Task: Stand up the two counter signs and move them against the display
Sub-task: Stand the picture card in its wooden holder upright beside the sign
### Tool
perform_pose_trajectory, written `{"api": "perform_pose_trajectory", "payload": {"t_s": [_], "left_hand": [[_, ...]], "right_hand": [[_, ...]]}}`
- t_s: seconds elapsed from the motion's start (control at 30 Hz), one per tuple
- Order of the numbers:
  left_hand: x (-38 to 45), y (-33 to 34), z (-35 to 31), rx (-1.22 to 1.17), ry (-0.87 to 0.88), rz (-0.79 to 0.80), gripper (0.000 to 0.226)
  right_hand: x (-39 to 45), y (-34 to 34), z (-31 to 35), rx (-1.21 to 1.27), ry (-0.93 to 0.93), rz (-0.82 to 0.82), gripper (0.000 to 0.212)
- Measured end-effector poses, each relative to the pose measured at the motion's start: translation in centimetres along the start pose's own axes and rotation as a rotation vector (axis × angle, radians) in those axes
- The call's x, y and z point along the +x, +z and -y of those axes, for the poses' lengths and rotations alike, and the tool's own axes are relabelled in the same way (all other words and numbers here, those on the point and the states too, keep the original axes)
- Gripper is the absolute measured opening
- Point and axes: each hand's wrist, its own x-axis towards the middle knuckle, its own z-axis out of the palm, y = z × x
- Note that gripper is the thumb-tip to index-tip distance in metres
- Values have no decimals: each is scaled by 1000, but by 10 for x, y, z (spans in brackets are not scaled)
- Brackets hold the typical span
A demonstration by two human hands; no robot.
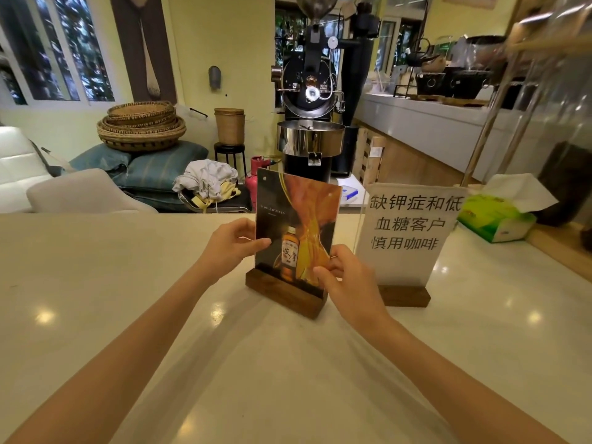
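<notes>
Pinching the photo sign point(296, 232) by its edges — my left hand point(229, 243) on one side, right hand point(347, 277) on the other — I hold it upright on the counter point(128, 299), just beside the text sign point(405, 238), also standing.
</notes>
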Motion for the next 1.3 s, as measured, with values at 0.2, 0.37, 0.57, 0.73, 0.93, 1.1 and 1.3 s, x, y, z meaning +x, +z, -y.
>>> {"api": "perform_pose_trajectory", "payload": {"t_s": [0.2,0.37,0.57,0.73,0.93,1.1,1.3], "left_hand": [[-5,13,1,-2,29,-48,12],[-11,17,0,14,28,-83,18],[-17,23,-2,42,16,-142,29],[-25,35,-3,47,5,-152,53],[-34,52,-7,51,17,-199,80],[-35,58,-7,86,20,-234,85],[-32,58,-4,110,5,-241,85]], "right_hand": [[-7,-5,-9,-50,-68,-20,17],[-10,-7,-11,-49,-92,-33,10],[-8,-10,-10,14,-43,11,22],[-15,-24,-15,167,6,-19,23],[-23,-62,-42,214,75,-417,14],[-18,-93,-60,163,270,-577,40],[-1,-115,-64,270,352,-216,48]]}}
